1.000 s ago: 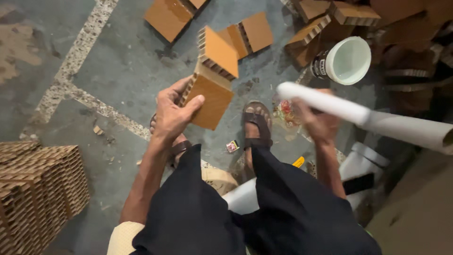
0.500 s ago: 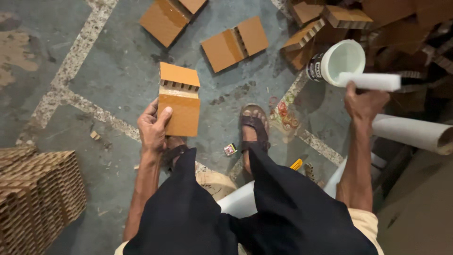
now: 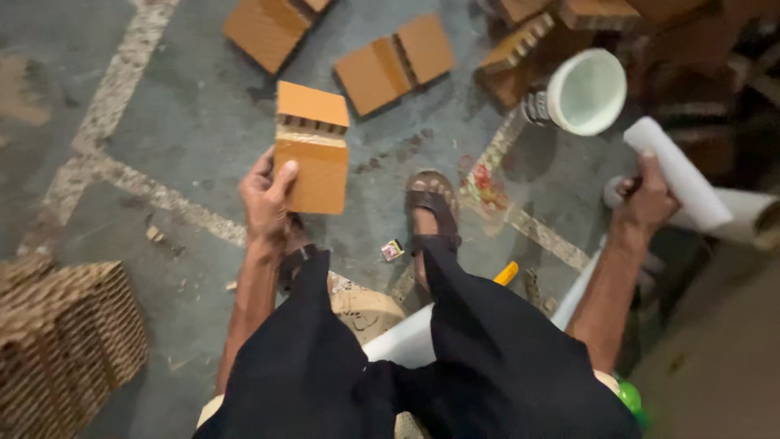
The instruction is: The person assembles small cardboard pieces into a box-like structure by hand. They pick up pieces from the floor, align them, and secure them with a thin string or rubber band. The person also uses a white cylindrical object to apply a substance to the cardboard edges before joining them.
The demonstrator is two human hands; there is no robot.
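Observation:
My left hand (image 3: 266, 199) grips a folded piece of brown corrugated cardboard (image 3: 313, 146), two panels joined by a ridged middle, held above the floor in front of my knees. My right hand (image 3: 646, 203) is closed on a white roll (image 3: 678, 175) that slants up to the left, out at the right side. A second, thicker white tube (image 3: 751, 218) lies behind that hand. My sandalled foot (image 3: 433, 207) rests on the floor between the two hands.
Several similar cardboard pieces (image 3: 396, 61) lie on the grey concrete floor ahead. A white bucket (image 3: 587, 91) lies on its side at the upper right among stacked cardboard. A corrugated stack (image 3: 65, 341) stands at the lower left. Pale painted lines (image 3: 122, 69) cross the floor.
The left hand has turned the cardboard piece flat towards me and held it steady. The right hand swung the white roll up by the bucket, then lowered it out to the right.

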